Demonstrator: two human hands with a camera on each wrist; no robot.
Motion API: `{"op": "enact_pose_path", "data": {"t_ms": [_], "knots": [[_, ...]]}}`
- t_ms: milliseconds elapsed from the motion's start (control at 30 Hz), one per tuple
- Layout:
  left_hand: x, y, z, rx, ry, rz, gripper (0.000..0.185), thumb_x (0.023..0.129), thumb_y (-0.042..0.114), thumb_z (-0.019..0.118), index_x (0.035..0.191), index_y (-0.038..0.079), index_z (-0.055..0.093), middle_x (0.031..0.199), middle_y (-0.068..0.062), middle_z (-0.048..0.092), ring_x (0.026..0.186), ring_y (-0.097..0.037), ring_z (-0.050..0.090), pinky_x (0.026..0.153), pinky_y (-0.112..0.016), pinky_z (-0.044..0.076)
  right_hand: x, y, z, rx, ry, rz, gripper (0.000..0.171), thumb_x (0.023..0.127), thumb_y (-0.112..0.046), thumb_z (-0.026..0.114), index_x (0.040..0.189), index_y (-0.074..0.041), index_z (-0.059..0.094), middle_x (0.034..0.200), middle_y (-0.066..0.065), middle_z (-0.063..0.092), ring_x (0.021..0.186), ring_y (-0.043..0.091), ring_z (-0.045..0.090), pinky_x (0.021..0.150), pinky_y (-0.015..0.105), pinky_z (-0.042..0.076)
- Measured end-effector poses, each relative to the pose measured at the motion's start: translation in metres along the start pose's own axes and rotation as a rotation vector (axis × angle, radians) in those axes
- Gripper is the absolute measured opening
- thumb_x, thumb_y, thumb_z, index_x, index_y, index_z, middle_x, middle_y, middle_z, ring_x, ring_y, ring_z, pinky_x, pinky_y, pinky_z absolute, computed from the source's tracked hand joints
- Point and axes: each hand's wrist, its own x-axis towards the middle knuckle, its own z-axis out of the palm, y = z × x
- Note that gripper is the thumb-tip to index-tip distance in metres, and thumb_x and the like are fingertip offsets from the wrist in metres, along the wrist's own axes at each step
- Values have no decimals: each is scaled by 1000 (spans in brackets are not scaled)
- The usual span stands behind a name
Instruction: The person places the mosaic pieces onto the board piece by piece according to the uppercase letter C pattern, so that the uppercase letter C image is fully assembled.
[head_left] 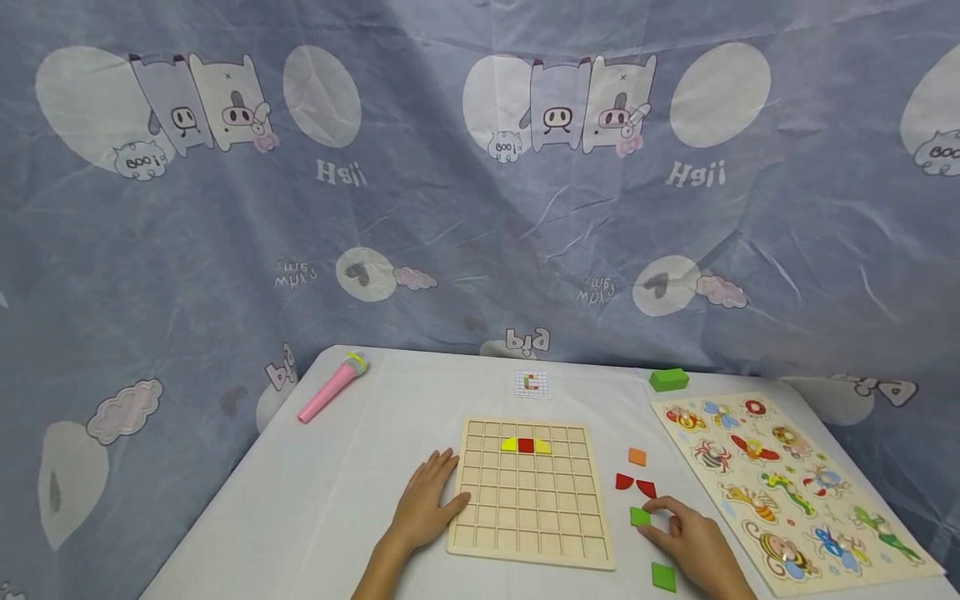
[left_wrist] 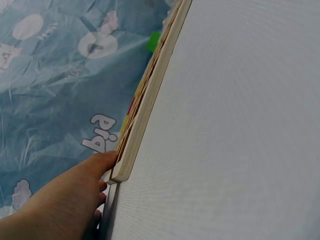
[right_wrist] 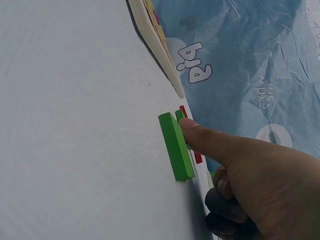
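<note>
One green tile [head_left: 640, 517] under right hand [head_left: 693, 546] fingers [right_wrist: 200, 137], flat on surface [head_left: 360, 475], just right of grid board [head_left: 531, 493]. I judge risk: index only presses top, no pinch visible; tile may skid into red pieces [head_left: 634, 483] just beyond fingertip. Tile: small flat square, bright green, thin edges. Left hand [head_left: 427, 504] fingers straight, resting on board's left edge. Second green tile [head_left: 663, 577] lies nearer wrist; animal puzzle [head_left: 787, 487] beyond.

three green pieces [head_left: 640, 517], two red pieces [head_left: 624, 481], one orange piece [head_left: 637, 456], two boards [head_left: 530, 492].
</note>
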Motion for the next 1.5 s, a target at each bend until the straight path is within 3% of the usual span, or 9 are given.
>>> {"op": "enact_pose_path", "data": {"t_ms": [300, 500, 800, 1067, 1267, 1500], "knots": [[-1, -2, 0, 7, 12, 15, 64, 89, 42, 56, 136, 1, 42, 144, -14, 36, 135, -34, 24, 108, -53, 16, 1, -4, 2, -13, 66, -2, 38, 75, -41, 73, 100, -14, 65, 54, -3, 39, 45, 9, 34, 42, 22, 27], [1, -2, -1, 15, 27, 27, 64, 89, 42, 56, 136, 1, 42, 143, -14, 36, 134, -35, 25, 108, -54, 18, 9, -27, 2, 34, 155, -101, 34, 74, -37, 75, 100, -16, 66, 54, -5, 37, 45, 7, 30, 41, 21, 27], [1, -1, -1, 1, 2, 5, 64, 89, 43, 55, 137, 3, 42, 144, -13, 36, 136, -33, 23, 109, -52, 16, 20, -79, 31, 116, 80, -172, 28, 70, -34, 79, 93, -23, 67, 52, -6, 37, 44, 5, 29, 41, 20, 25], [0, -2, 0, 10, -3, -2, 65, 89, 44, 56, 137, 3, 41, 144, -12, 35, 136, -32, 23, 109, -51, 16, 38, -116, 61, 100, 102, -289, 26, 73, -34, 77, 94, -21, 66, 51, -9, 37, 44, 4, 28, 39, 20, 24], [-2, -2, 1, 17, -9, -2, 66, 89, 45, 54, 137, 3, 41, 144, -11, 36, 136, -32, 23, 109, -50, 15, 55, -134, 78, 104, 114, -326, 30, 74, -34, 76, 97, -16, 67, 51, -9, 38, 43, 4, 29, 37, 19, 23], [0, -2, -1, 29, 2, 14, 64, 90, 44, 54, 137, 2, 41, 144, -13, 36, 135, -33, 24, 109, -52, 17, 67, -146, 84, 36, 120, -328, 33, 75, -33, 75, 100, -13, 67, 52, -8, 39, 46, 8, 33, 39, 23, 28]]}}
